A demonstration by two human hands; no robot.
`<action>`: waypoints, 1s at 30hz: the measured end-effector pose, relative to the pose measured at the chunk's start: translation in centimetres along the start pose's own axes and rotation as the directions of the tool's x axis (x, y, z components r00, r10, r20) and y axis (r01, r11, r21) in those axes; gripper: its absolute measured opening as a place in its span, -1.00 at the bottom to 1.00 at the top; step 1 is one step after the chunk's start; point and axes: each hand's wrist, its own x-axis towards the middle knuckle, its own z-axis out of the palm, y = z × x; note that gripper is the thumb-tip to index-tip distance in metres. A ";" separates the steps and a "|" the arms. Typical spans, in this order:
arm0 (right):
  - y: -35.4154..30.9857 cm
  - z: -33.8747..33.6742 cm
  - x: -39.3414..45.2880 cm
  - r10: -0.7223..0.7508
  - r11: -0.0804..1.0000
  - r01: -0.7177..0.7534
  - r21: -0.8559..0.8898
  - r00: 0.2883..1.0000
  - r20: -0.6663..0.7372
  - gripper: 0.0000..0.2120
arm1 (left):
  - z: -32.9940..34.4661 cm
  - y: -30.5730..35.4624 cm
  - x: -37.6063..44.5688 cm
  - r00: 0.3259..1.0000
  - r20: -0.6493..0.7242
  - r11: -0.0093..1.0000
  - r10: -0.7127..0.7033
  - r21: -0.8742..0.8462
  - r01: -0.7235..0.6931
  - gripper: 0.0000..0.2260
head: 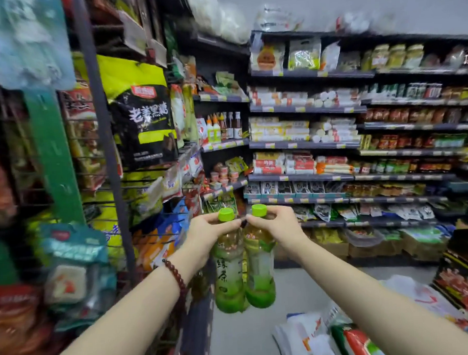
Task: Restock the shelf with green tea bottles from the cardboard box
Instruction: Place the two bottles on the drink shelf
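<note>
Two green tea bottles with lime-green caps hang side by side in front of me, above the aisle floor. My left hand (208,233) grips the neck of the left bottle (229,274), which shows a green label with dark characters. My right hand (276,225) grips the neck of the right bottle (259,270). The two bottles touch each other, and my fingertips meet between the caps. The cardboard box is not in view.
A wire rack (111,161) with hanging snack bags stands close on the left. Stocked shelves (306,144) fill the far wall and corner. Bagged goods (341,336) lie on the floor at lower right, and a dark display (462,272) stands at the right edge. Grey floor (299,287) runs ahead.
</note>
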 end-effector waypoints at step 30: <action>-17.0 42.6 -8.0 -0.113 0.987 0.123 -0.103 0.989 0.096 -0.57 | -42.1 11.1 -17.4 0.959 -0.279 0.999 0.050 -0.003 -0.053 -0.94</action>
